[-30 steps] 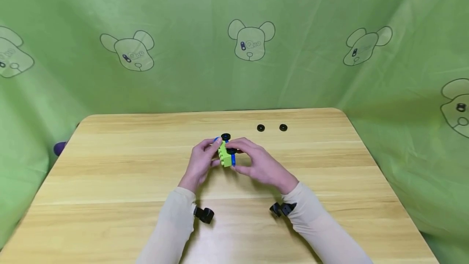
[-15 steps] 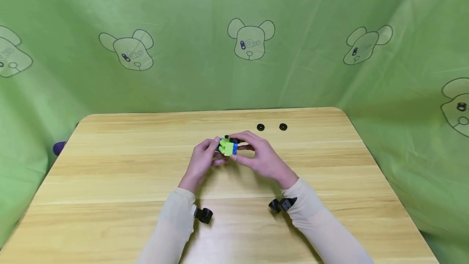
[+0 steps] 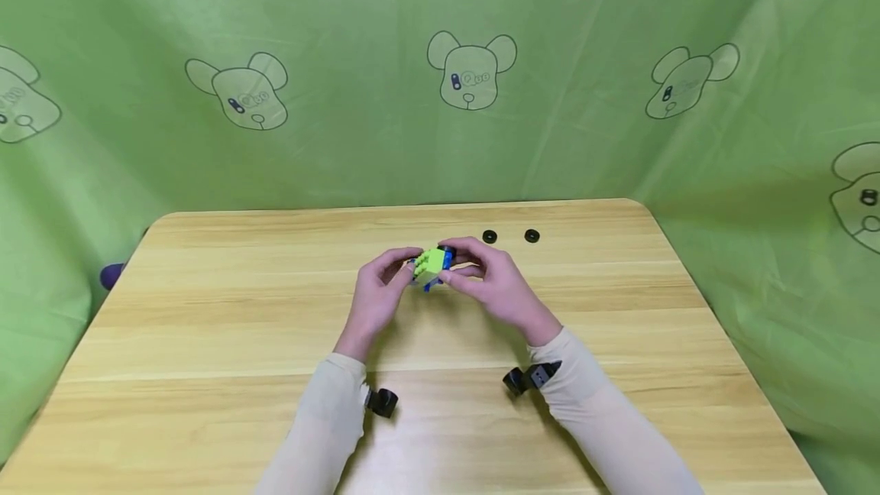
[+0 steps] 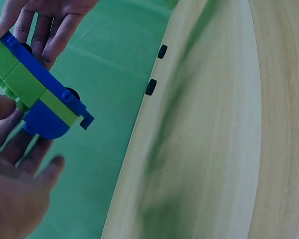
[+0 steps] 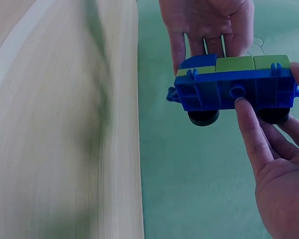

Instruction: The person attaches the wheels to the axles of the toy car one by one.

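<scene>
A toy car of building blocks (image 3: 431, 263) is held up between both hands over the table. It has a blue chassis (image 5: 219, 94), lime-green bricks (image 4: 25, 84) and a rounded blue brick (image 4: 45, 119) at one end. Black wheels (image 5: 203, 118) sit along one long side; bare blue axle stubs show along the other. My left hand (image 3: 376, 289) grips the car on its studded side. My right hand (image 3: 498, 285) holds the chassis side, thumb at one end, with the index fingertip touching the underside in the right wrist view.
Two loose black wheels (image 3: 490, 237) lie near the far edge of the wooden table (image 3: 275, 327), right of the hands. A green curtain (image 3: 344, 136) hangs behind and beside the table. Something purple (image 3: 111, 276) shows past the left edge.
The toy car has been turned over and tilted between the hands, so its wheels now point away to the right. The right hand has shifted slightly up and its grip has changed.
</scene>
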Tool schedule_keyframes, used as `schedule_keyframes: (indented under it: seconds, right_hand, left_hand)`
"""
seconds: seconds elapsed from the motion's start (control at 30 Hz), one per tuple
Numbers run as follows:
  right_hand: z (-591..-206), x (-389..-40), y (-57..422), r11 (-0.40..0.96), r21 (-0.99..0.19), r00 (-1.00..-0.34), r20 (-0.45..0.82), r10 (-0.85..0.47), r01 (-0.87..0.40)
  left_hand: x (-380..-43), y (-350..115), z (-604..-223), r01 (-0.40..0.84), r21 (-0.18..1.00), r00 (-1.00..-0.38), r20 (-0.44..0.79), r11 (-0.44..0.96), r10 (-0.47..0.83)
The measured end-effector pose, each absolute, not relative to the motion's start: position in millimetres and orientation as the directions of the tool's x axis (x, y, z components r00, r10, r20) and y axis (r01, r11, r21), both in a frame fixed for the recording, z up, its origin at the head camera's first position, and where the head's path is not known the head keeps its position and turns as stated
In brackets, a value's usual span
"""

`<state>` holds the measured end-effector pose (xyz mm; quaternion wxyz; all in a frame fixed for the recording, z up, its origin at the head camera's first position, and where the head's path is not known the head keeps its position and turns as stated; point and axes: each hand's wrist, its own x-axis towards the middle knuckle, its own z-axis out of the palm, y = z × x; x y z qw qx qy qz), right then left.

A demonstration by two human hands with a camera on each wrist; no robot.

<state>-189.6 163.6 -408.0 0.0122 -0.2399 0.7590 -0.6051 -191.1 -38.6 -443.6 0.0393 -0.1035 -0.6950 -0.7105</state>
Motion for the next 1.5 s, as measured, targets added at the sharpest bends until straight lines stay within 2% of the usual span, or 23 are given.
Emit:
schedule_keyframes:
  seconds: [0.27,0.47,0.7,1.03,1.3,1.5]
  right_hand:
    - [-404.7,-193.1,163.8,0.155,-0.943,-0.911,0.226,-0.345,-0.293]
    - [-401.9,-195.9,162.8,0.089,-0.968,-0.920,0.193,-0.341,-0.235]
    - [-403.4,-200.7,162.4,0.084,-0.973,-0.907,0.166,-0.386,-0.214]
    - [-406.8,-209.4,167.9,0.179,-0.959,-0.894,0.123,-0.432,-0.219]
    - [-401.0,-228.7,196.0,0.315,-0.921,-0.948,0.139,-0.285,-0.230]
    - [-400.7,-247.2,216.8,0.486,-0.844,-0.969,0.147,-0.199,-0.228]
  left_hand:
    - [-186.6,-42.6,-439.5,0.208,0.974,-0.958,0.222,-0.091,0.184]
    - [-182.9,-43.3,-430.3,0.268,0.960,-0.931,0.278,-0.077,0.235]
    - [-173.8,-42.0,-412.0,0.224,0.973,-0.944,0.231,-0.054,0.235]
    - [-187.4,-42.6,-440.5,0.150,0.988,-0.965,0.156,-0.046,0.210]
    - [-188.5,-43.9,-442.4,0.097,0.995,-0.982,0.099,-0.021,0.158]
    - [-186.8,-45.8,-438.0,0.054,0.999,-0.986,0.053,-0.001,0.156]
